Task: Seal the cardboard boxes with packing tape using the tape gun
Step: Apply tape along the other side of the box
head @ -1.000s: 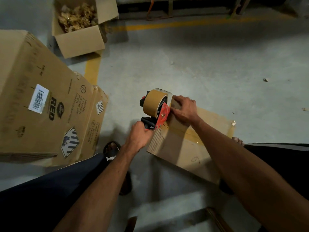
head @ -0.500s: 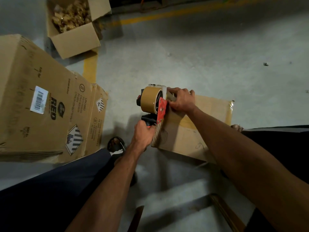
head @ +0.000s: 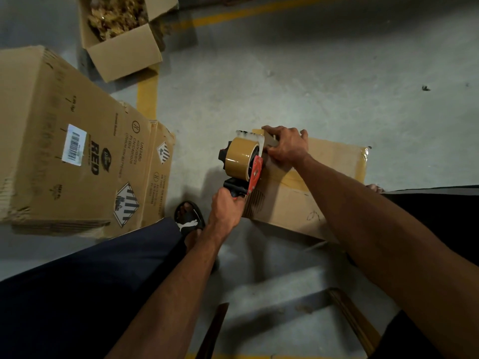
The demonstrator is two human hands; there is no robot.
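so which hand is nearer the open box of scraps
Left. The left hand grips the tape gun handle on the side toward the open box of scraps; the right hand rests on the small box, farther right.

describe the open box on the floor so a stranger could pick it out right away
Start at the big printed carton lying on the left. Just beyond it, by the yellow floor line, sits a smaller box. It alone has open flaps, with crumpled brown scraps inside.
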